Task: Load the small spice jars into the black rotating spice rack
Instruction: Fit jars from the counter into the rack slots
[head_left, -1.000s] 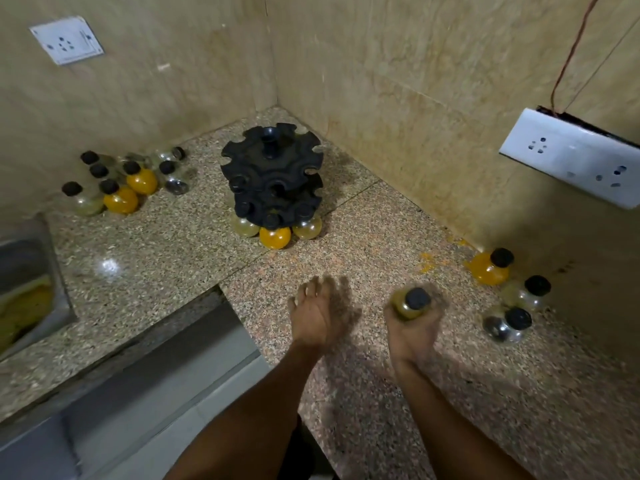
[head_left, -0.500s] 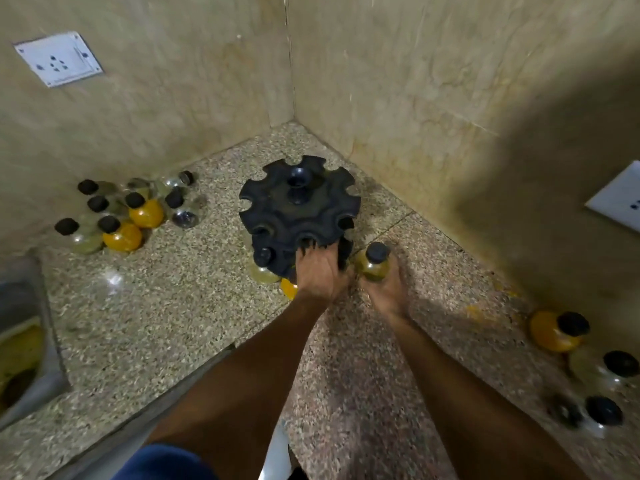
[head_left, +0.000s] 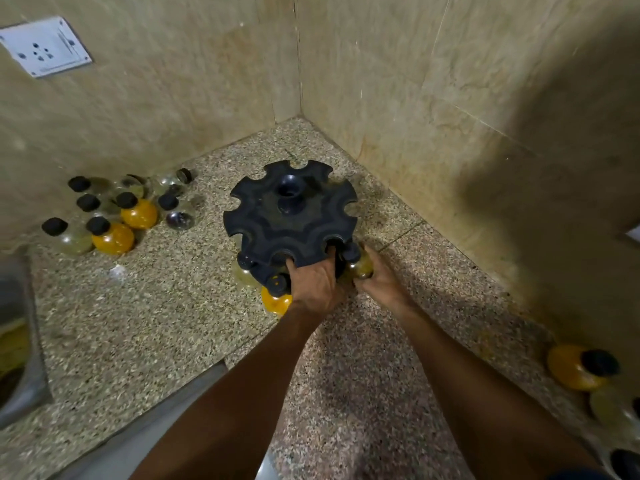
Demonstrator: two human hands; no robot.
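Head view showed you had brought your right hand (head_left: 379, 282), gripping a jar (head_left: 360, 266), to the rack (head_left: 291, 216) at its 5 o'clock edge, while your left hand (head_left: 317, 282) gripped its rim, so loading looked imminent.

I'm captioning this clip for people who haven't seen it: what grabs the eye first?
The black rotating spice rack in the counter corner, with the left hand gripping its near edge. Beside it, the right hand holds a yellowish spice jar at the rack's lower tier. Two bright orange jars stand out left.
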